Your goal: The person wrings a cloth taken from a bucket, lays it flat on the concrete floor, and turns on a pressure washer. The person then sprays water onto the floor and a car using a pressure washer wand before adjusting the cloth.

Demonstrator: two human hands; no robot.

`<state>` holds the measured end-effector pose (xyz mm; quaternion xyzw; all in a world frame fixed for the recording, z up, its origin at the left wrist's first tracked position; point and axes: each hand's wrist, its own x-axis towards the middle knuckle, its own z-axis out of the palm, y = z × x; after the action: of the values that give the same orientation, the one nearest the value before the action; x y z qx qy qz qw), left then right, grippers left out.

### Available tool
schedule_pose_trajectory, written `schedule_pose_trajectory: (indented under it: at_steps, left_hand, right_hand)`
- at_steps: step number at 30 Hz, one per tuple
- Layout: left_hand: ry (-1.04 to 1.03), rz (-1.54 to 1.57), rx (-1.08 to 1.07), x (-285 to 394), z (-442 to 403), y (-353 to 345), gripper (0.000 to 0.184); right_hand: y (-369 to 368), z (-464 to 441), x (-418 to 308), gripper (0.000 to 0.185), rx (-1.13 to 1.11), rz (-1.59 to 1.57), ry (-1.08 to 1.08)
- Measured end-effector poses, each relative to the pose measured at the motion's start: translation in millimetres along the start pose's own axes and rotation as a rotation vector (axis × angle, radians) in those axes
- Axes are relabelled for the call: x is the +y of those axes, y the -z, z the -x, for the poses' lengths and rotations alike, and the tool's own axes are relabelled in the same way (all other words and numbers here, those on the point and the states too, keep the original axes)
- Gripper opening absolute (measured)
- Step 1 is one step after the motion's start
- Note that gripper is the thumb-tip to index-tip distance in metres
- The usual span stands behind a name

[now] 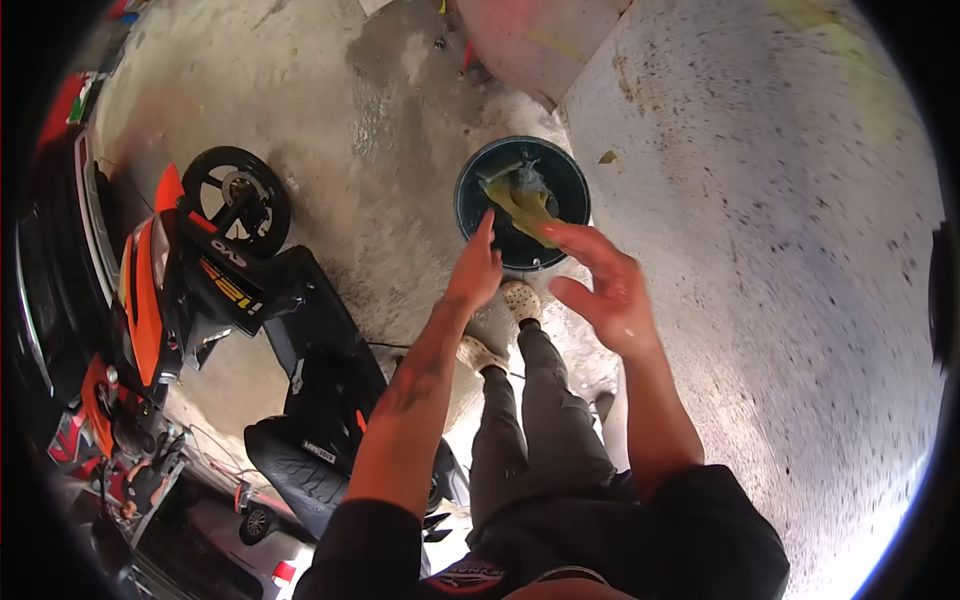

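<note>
A round dark green bucket (pixel 468 215) stands on the floor in front of my feet. Inside its mouth a yellow cloth (pixel 525 205) lies or hangs beside some clear, crumpled material. My left hand (pixel 476 268) is over the bucket's near left rim, its fingers stretched toward the cloth. My right hand (pixel 608 285) is at the near right rim, thumb apart from the fingers, fingertips close to the cloth's lower end. Whether the fingertips touch the cloth is not clear.
An orange and black motorcycle (pixel 265 320) stands at the left, its front wheel (pixel 238 200) near the bucket's left side. A speckled pale wall (pixel 740 240) rises at the right. My light clogs (pixel 520 300) are just below the bucket.
</note>
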<state>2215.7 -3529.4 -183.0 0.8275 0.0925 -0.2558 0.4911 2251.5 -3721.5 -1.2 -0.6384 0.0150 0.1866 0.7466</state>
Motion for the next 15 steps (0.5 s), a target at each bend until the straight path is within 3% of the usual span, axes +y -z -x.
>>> schedule_pose_trajectory:
  at_steps: [3, 5, 6, 8, 9, 10, 13, 15]
  left_hand:
    - [-0.238, 0.118, 0.021, 20.2, -46.3, -10.5, 0.044]
    - [-0.233, 0.363, -0.058, 35.1, -52.2, -13.0, 0.038]
    - [-0.033, 0.706, -0.142, 88.4, -32.0, 5.0, 0.029]
    - [-0.089, 0.936, -0.188, 111.1, -22.3, 8.5, 0.029]
    - [-0.119, 1.048, -0.213, 123.1, -18.4, 11.4, 0.029]
    - [0.006, 1.319, -0.157, 152.5, -1.7, 17.6, 0.027]
    - [-0.099, 1.340, -0.157, 175.8, 12.8, 18.9, 0.026]
    - [-0.013, 1.510, -0.180, 186.5, 16.4, 15.9, 0.028]
  right_hand:
    - [8.1, 28.7, -53.4, 0.038, -0.028, -0.258, 0.266]
    - [18.1, 44.1, -64.6, 0.026, 0.018, -0.316, 0.340]
    - [20.7, 48.4, -62.5, 0.027, 0.111, -0.424, 0.268]
    - [25.3, 48.7, -51.7, 0.027, 0.345, -0.531, 0.087]
    - [33.4, 45.9, -34.3, 0.025, 0.349, -0.493, 0.043]
    - [34.9, 40.3, -13.8, 0.024, 0.426, -0.383, -0.024]
    - [37.5, 15.8, 60.2, 0.038, 0.521, -0.168, -0.135]
    - [17.0, 0.8, 55.0, 0.046, 0.610, -0.540, -0.212]
